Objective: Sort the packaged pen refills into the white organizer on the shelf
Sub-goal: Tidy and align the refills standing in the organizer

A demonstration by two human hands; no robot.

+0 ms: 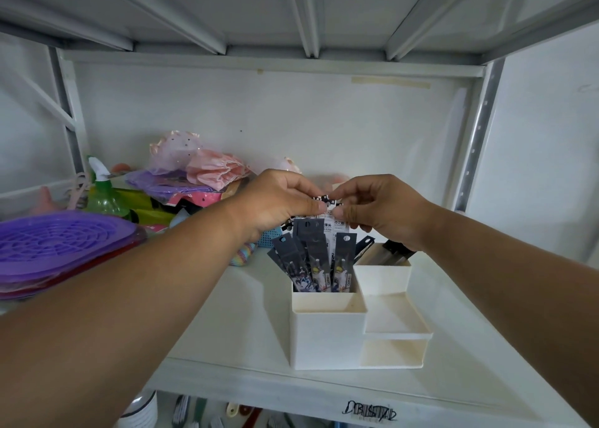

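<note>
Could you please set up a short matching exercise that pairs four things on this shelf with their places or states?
Things:
1. refill packet
2. purple mat
3. green spray bottle
4. white organizer

Places or states:
A. lying flat at the left edge of the shelf
B. pinched by both hands, left hand and right hand
C. standing behind the mat
D. holding dark packets upright

Pairs: 1-B, 2-A, 3-C, 4-D
</note>
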